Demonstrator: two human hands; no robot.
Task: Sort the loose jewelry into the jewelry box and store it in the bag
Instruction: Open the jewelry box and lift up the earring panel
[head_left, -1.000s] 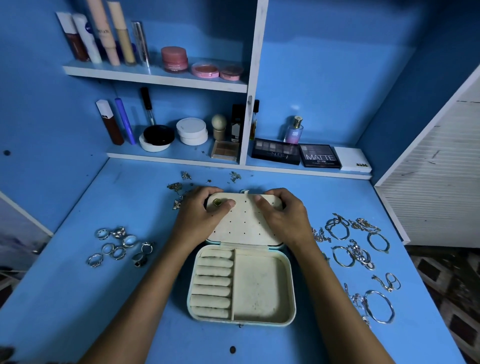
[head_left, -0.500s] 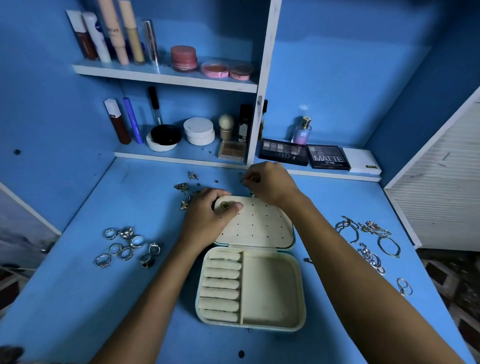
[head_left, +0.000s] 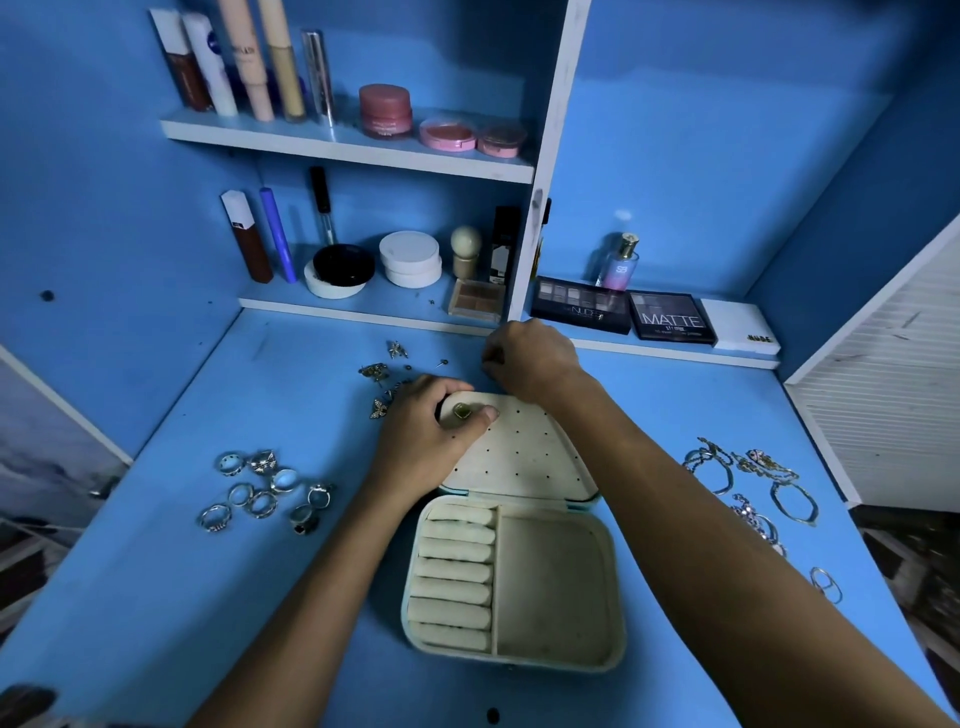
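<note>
Surface: my blue tabletop (head_left: 156, 597) carries everything below.
Box: the pale, rounded-corner jewelry box (head_left: 556, 587) lies open at centre, its perforated lid (head_left: 524, 452) flat behind the tray.
Left hand: my left hand (head_left: 423, 441) rests on the lid's far-left corner, thumb beside a green-stoned stud (head_left: 461, 411).
Right hand: my right hand (head_left: 530, 358) hovers beyond the lid, fingers curled; contents cannot be told.
Bracelets: silver bangles (head_left: 753, 483), right.
Rings: silver cluster (head_left: 265, 491), left.
Earrings: small gold pieces (head_left: 384, 374), beyond the lid.
</note>
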